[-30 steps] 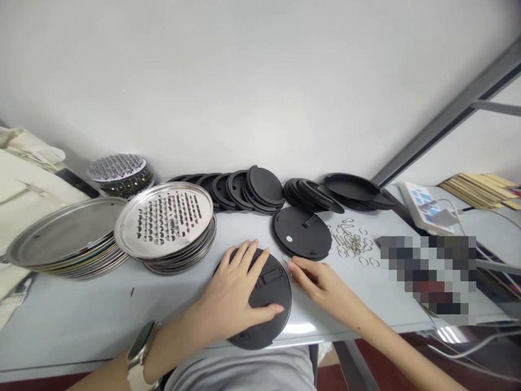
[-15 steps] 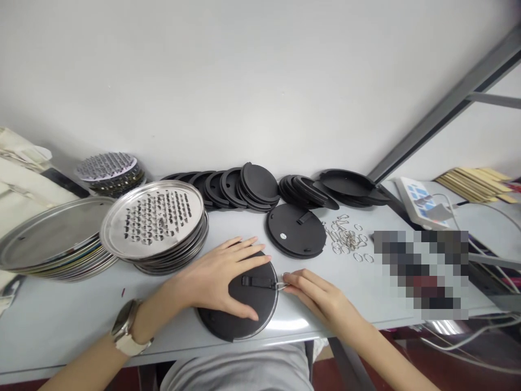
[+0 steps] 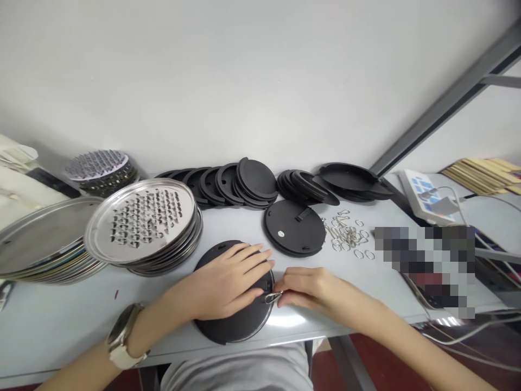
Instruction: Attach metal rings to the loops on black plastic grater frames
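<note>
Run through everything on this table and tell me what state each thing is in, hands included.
Left hand: spread over the black disc.
Right hand: pinching the metal clip.
Black disc: lying flat, partly covered.
Metal clip: held at the disc's right edge; fastening unclear.
Stickered disc: lying flat, uncovered.
Loose rings and clips: scattered.
Grater plate: topping a stack.
Watch: worn, left wrist.

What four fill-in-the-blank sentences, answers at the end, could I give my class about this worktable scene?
1. The grip at the metal clip is the person's ____ one.
2. The other grip lies on a disc coloured ____.
3. The watch is worn on the ____ wrist.
4. The small round sticker is ____ in colour.

Missing words: right; black; left; white.
</note>
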Motion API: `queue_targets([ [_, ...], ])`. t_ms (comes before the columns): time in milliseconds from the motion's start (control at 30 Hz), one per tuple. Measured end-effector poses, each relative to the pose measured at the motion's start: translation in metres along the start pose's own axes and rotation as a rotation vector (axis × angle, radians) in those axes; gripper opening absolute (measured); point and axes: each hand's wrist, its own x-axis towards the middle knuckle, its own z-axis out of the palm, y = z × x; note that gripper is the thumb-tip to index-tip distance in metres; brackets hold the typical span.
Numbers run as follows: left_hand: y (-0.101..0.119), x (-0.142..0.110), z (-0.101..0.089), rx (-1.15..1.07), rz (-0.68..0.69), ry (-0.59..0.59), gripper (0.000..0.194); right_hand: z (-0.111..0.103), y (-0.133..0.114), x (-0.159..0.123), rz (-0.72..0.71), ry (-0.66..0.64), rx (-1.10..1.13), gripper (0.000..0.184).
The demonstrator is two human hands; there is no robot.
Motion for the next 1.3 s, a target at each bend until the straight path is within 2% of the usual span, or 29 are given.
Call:
queue_targets([
  [67, 0.003, 0.002, -0.003, -0.063, -0.003, 0.037, 0.041, -0.001, 0.002, 0.002, -0.007, 0.038, 0.064, 0.020],
  [167, 0.009, 0.001, -0.005, -0.223, -0.096, 0.094, 0.030, 0.001, 0.005, 0.000, 0.039, 0.091, 0.111, 0.019],
  [233, 0.011, 0.001, -0.004, -0.325, -0.154, 0.129, 0.020, 0.004, 0.005, -0.003, 0.068, 0.109, 0.131, 0.020],
  [400, 0.012, 0.004, 0.002, -0.508, -0.194, 0.167, 0.006, 0.003, -0.001, -0.004, 0.092, 0.142, 0.176, 0.019],
  [567, 0.011, 0.007, 0.002, -0.529, -0.253, 0.258, 0.008, 0.008, -0.004, -0.003, 0.119, 0.239, 0.330, 0.018],
  [700, 0.012, 0.010, 0.000, -0.580, -0.285, 0.264, 0.007, 0.034, 0.004, -0.004, -0.001, 0.513, 0.376, 0.015],
  [800, 0.013, 0.013, -0.001, -0.632, -0.324, 0.226, 0.007, 0.047, 0.008, -0.005, -0.011, 0.898, 0.344, 0.012],
  [833, 0.013, 0.014, -0.001, -0.637, -0.330, 0.227, 0.007, 0.046, 0.008, -0.006, 0.007, 0.967, 0.314, 0.010],
  [867, 0.012, 0.015, -0.001, -0.629, -0.330, 0.237, 0.007, 0.043, 0.007, -0.007, 0.038, 0.940, 0.330, 0.014],
  [933, 0.011, 0.015, 0.000, -0.571, -0.313, 0.267, 0.006, 0.032, 0.006, -0.008, 0.079, 0.777, 0.492, 0.052],
  [967, 0.010, 0.014, 0.000, -0.528, -0.298, 0.276, 0.006, 0.026, 0.006, -0.009, 0.095, 0.748, 0.577, 0.061],
  [1033, 0.008, 0.013, -0.001, -0.437, -0.255, 0.276, 0.006, 0.017, 0.007, -0.012, 0.129, 0.721, 0.560, 0.055],
  [1100, 0.004, 0.013, -0.001, -0.381, -0.198, 0.250, 0.009, 0.015, 0.008, -0.013, 0.127, 0.755, 0.426, 0.022],
  [1133, 0.003, 0.013, -0.002, -0.372, -0.169, 0.234, 0.010, 0.017, 0.008, -0.014, 0.105, 0.776, 0.380, 0.013],
  [1200, 0.000, 0.013, -0.003, -0.379, -0.119, 0.206, 0.013, 0.022, 0.004, -0.012, 0.088, 0.720, 0.298, 0.027],
  [1300, -0.001, 0.016, -0.007, -0.459, -0.103, 0.196, 0.013, 0.029, -0.005, -0.006, 0.091, 0.520, 0.207, 0.021],
])
